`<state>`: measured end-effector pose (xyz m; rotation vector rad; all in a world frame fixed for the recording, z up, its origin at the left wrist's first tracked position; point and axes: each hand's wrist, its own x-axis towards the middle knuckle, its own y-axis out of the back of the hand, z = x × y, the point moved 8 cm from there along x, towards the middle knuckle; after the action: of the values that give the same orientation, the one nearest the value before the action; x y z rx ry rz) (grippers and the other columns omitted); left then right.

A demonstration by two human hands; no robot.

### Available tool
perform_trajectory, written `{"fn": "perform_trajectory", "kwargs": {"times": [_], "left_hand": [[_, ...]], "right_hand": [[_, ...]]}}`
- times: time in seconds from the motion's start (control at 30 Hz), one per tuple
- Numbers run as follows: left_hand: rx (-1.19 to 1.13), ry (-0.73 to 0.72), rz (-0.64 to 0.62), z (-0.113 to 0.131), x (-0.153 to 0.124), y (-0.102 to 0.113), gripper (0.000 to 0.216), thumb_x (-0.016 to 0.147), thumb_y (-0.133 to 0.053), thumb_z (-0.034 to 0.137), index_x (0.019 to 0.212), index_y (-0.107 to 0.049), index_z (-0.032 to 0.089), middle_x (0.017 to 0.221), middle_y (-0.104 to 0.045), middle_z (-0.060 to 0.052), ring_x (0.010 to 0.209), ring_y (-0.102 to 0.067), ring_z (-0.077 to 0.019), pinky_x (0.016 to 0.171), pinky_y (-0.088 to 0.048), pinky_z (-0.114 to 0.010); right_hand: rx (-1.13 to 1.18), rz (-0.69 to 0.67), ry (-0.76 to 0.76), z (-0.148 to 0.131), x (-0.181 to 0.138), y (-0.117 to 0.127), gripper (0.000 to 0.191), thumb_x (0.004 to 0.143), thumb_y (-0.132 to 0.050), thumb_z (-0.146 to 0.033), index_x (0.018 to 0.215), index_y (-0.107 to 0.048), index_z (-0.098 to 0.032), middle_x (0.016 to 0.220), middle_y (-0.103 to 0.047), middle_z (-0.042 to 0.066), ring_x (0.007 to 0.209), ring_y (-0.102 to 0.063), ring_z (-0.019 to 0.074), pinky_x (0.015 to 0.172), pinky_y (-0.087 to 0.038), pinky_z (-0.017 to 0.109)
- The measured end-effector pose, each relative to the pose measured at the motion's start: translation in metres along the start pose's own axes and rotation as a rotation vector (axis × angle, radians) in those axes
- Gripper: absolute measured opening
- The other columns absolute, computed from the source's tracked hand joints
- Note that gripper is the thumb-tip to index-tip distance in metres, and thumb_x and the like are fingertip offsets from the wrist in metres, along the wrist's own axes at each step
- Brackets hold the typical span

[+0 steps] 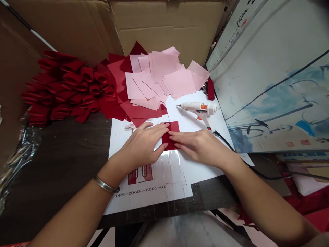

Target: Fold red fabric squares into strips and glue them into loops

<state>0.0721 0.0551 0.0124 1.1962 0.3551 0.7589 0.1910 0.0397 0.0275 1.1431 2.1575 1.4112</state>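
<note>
A small dark red felt-like piece [172, 145] lies on a white printed sheet [151, 202] in front of me. My left hand [145, 142] rests at its left side, fingers stretched out and thumb apart, the fingertips touching the piece. From the right, my right hand [199, 145] lays its straightened fingers on the same piece, with the thumb lower down near its edge. Part of the piece is covered by my fingers, so I cannot tell whether it is folded there. A white and orange glue gun [197, 108] lies just beyond my right hand.
Loose pink squares [178, 82] are heaped at the back over red squares [140, 111]. Several rolled red pieces [72, 79] are piled at left. Cardboard [167, 34] walls the back, and a painted panel [269, 85] the right. A black cord [257, 173] trails rightward.
</note>
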Motion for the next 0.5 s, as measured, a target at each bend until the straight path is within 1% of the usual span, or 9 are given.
{"fn": "perform_trajectory", "kwargs": {"times": [0.07, 0.1, 0.2, 0.27, 0.33, 0.37, 0.4, 0.47, 0.5], "left_hand": [[0.020, 0.000, 0.006, 0.000, 0.000, 0.000, 0.042, 0.093, -0.047, 0.029, 0.130, -0.054, 0.012, 0.135, -0.060, -0.013, 0.128, -0.054, -0.0257, 0.114, -0.033, -0.047], [0.028, 0.001, 0.004, 0.000, 0.001, -0.001, 0.043, 0.093, -0.047, 0.029, 0.132, -0.053, 0.011, 0.136, -0.060, -0.013, 0.129, -0.053, -0.0253, 0.115, -0.032, -0.047], [0.046, 0.015, 0.008, -0.001, 0.001, 0.000, 0.045, 0.093, -0.046, 0.027, 0.134, -0.052, 0.010, 0.138, -0.058, -0.013, 0.131, -0.051, -0.0241, 0.117, -0.029, -0.047], [0.049, 0.027, 0.011, -0.001, 0.000, 0.001, 0.044, 0.092, -0.045, 0.026, 0.134, -0.052, 0.012, 0.140, -0.056, -0.013, 0.133, -0.050, -0.0240, 0.118, -0.029, -0.048], [0.042, 0.034, 0.007, -0.001, 0.000, 0.000, 0.044, 0.092, -0.044, 0.024, 0.134, -0.052, 0.012, 0.141, -0.055, -0.013, 0.134, -0.048, -0.0240, 0.118, -0.028, -0.049], [0.038, 0.037, 0.008, -0.002, 0.000, 0.000, 0.044, 0.092, -0.044, 0.023, 0.134, -0.052, 0.012, 0.141, -0.055, -0.013, 0.135, -0.047, -0.0239, 0.118, -0.028, -0.050], [0.034, 0.039, 0.011, -0.002, -0.001, -0.001, 0.044, 0.092, -0.044, 0.022, 0.134, -0.052, 0.013, 0.142, -0.054, -0.013, 0.136, -0.047, -0.0237, 0.118, -0.028, -0.050], [0.034, 0.042, 0.023, -0.002, -0.001, -0.001, 0.042, 0.093, -0.043, 0.023, 0.132, -0.053, 0.013, 0.141, -0.055, -0.014, 0.135, -0.047, -0.0236, 0.117, -0.029, -0.051], [0.037, 0.046, 0.030, -0.002, 0.000, -0.001, 0.040, 0.094, -0.043, 0.024, 0.131, -0.054, 0.013, 0.140, -0.056, -0.014, 0.135, -0.048, -0.0236, 0.117, -0.029, -0.051]], "right_hand": [[-0.010, 0.065, -0.012, 0.004, -0.005, 0.012, 0.031, 0.093, -0.051, -0.016, 0.119, -0.068, -0.018, 0.122, -0.070, 0.003, 0.107, -0.070, 0.0206, 0.096, -0.055, 0.036], [-0.014, 0.112, -0.020, 0.006, -0.008, 0.019, 0.029, 0.093, -0.052, -0.016, 0.115, -0.070, -0.019, 0.117, -0.072, 0.003, 0.104, -0.071, 0.0200, 0.093, -0.056, 0.035], [-0.039, 0.312, -0.041, 0.009, -0.014, 0.039, 0.019, 0.091, -0.055, -0.017, 0.098, -0.073, -0.022, 0.095, -0.077, 0.001, 0.083, -0.073, 0.0173, 0.072, -0.058, 0.030], [-0.068, 0.477, -0.055, 0.008, -0.019, 0.051, 0.012, 0.089, -0.060, -0.021, 0.090, -0.071, -0.023, 0.074, -0.073, 0.000, 0.065, -0.067, 0.0151, 0.058, -0.052, 0.029], [-0.110, 0.668, -0.114, 0.009, -0.028, 0.063, 0.005, 0.086, -0.064, -0.026, 0.088, -0.068, -0.025, 0.062, -0.062, -0.001, 0.054, -0.059, 0.0146, 0.052, -0.047, 0.030], [-0.136, 0.771, -0.161, 0.010, -0.033, 0.068, 0.007, 0.085, -0.066, -0.029, 0.091, -0.067, -0.026, 0.061, -0.059, -0.001, 0.053, -0.056, 0.0153, 0.052, -0.046, 0.031], [-0.160, 0.869, -0.213, 0.012, -0.039, 0.073, 0.014, 0.084, -0.067, -0.032, 0.097, -0.066, -0.027, 0.065, -0.058, 0.000, 0.055, -0.055, 0.0165, 0.053, -0.046, 0.033], [-0.188, 1.011, -0.309, 0.016, -0.049, 0.078, 0.036, 0.082, -0.069, -0.039, 0.114, -0.059, -0.026, 0.084, -0.062, 0.005, 0.069, -0.059, 0.0208, 0.059, -0.050, 0.037], [-0.185, 1.041, -0.338, 0.018, -0.051, 0.079, 0.049, 0.080, -0.071, -0.041, 0.123, -0.054, -0.025, 0.097, -0.062, 0.009, 0.080, -0.062, 0.0235, 0.065, -0.052, 0.039]]}}
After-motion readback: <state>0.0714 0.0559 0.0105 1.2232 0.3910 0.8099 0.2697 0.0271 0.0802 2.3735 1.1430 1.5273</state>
